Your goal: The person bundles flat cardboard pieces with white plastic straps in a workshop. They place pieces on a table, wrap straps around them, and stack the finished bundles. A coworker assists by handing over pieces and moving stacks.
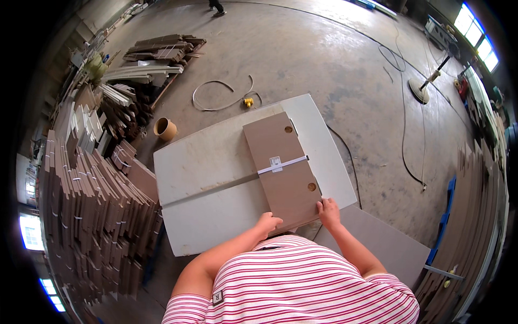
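Note:
A strapped bundle of brown panels (281,190) lies lengthwise away from me on a white-topped work surface (210,197). A white strap (294,162) runs across its middle, over a small white label. Two round holes show along its right side. At the bundle's near left corner, my left hand (268,222) is closed on the edge. My right hand (327,212) grips the near right corner, thumb and fingers bent round the side. The undersides of both grips are hidden.
Stacks of strapped brown panels (97,216) stand close on the left. A cardboard tube (165,129) and a coiled hose with a yellow fitting (248,102) lie beyond the surface. A large brown board (377,237) is at my right. Cables (403,146) trail over the floor.

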Motion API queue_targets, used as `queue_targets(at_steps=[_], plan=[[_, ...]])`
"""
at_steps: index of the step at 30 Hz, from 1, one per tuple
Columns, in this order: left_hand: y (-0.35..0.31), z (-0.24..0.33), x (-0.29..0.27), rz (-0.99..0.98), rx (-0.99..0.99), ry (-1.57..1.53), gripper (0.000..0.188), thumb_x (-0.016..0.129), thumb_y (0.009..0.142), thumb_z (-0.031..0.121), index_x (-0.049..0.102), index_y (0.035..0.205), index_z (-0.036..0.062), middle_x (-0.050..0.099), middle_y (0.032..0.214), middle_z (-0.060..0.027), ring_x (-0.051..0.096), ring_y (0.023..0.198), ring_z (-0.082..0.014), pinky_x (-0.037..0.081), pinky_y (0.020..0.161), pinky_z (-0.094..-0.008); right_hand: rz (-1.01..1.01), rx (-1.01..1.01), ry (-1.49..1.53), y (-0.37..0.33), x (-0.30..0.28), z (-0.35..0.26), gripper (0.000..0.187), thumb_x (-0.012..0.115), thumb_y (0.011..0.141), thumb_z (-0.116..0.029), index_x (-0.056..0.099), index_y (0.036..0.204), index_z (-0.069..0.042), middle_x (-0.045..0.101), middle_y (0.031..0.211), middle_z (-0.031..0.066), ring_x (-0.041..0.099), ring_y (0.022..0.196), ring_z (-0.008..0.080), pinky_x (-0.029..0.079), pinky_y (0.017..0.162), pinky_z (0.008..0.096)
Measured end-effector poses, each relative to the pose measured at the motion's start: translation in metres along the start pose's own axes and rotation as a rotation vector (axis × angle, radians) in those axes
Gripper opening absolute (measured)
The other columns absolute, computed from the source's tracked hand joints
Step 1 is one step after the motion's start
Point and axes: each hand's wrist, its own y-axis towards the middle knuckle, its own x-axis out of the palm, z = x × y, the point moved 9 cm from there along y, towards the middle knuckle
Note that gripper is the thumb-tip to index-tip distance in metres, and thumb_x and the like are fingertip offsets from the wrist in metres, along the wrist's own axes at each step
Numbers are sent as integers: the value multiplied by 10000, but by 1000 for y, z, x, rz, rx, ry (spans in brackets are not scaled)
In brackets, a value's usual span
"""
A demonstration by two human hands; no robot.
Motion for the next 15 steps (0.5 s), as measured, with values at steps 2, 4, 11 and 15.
queue_targets(at_steps=[2,4,11,15], plan=[[-4,3,4,-20,-18,-46,214,634,810,83,559,988,-7,531,783,-45,415,574,-112,337,506,-272,7,17,26,0,-2,1,287,592,914,-274,651,1018,-13,601,940,193,583,904,378,476,799,447],[-12,6,7,-17,-108,-84,236,613,825,86,537,1029,-5,511,766,-37,398,555,-108,328,495,-271,-52,73,39,2,0,5,303,599,906,-283,649,1043,-17,601,956,189,585,917,374,480,812,445],[-9,-1,9,-35,-197,-52,275,576,863,101,479,1102,8,510,882,-76,469,708,-163,445,621,-301,-28,122,239,9,19,30,285,660,886,-239,647,1037,3,626,927,133,643,791,233,533,644,347],[0,-16,5,-38,-210,-211,327,582,881,109,440,1160,14,482,1043,-105,481,847,-202,504,721,-358,-177,384,673,2,34,39,280,684,878,-200,630,1068,0,652,922,84,624,735,137,525,576,285]])
